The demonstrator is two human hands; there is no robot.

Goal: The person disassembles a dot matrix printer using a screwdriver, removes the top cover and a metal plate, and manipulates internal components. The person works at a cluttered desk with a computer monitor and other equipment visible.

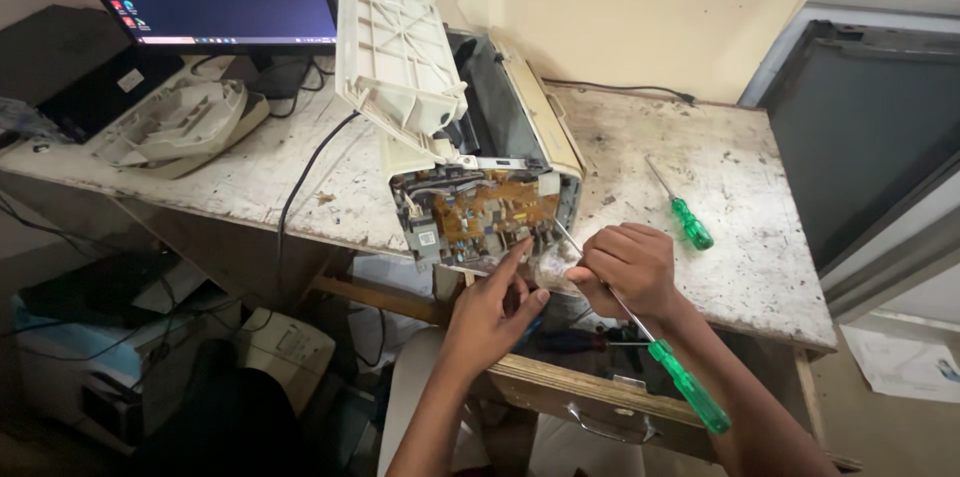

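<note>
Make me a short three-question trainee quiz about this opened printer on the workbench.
1. True or false: the circuit board on the printer is exposed.
2. Which hand holds a green-handled screwdriver? A left, B right.
3. Fill in: a second screwdriver lies on the ____.

Key: 1 true. 2 B; the right hand holds it, while the left hand points at the board. 3 table.

right hand (628,267) grips green-handled screwdriver (640,329), tip at the opened printer (480,152) circuit board (482,217). left hand (490,312) index finger apparently touches the board. second screwdriver (682,209) lies on worn table (740,267).
</note>
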